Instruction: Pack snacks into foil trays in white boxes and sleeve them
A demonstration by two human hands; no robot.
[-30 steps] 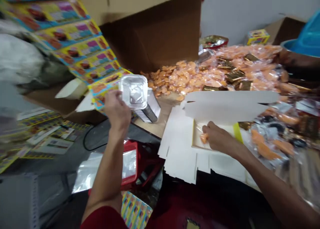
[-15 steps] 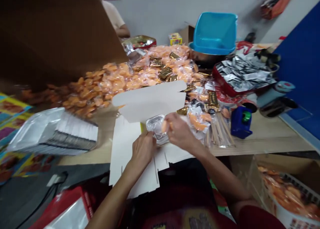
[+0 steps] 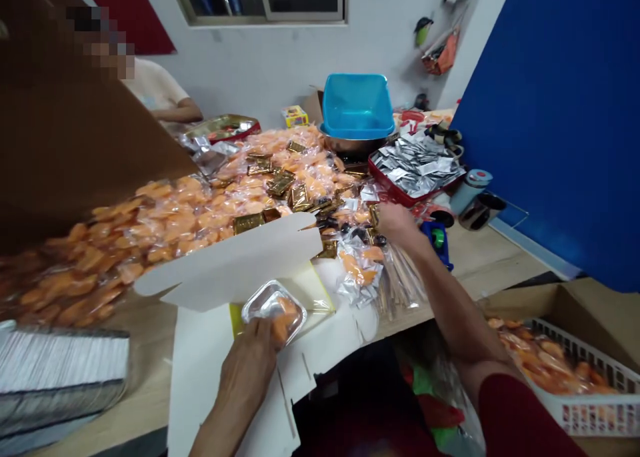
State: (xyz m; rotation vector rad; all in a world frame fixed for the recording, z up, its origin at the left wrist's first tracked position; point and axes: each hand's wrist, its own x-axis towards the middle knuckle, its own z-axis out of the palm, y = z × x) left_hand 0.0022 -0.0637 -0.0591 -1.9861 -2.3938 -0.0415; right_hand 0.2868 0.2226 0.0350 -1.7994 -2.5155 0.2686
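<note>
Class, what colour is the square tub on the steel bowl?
Bright blue: the tub, best seen in the head view.

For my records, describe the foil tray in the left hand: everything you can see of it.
The foil tray is small, shallow and rectangular, with rounded corners and a raised rim, and looks like shiny silver aluminium. Orange pieces lie inside it. The left hand holds it by the near edge, slightly tilted, over a white card box blank.
</note>
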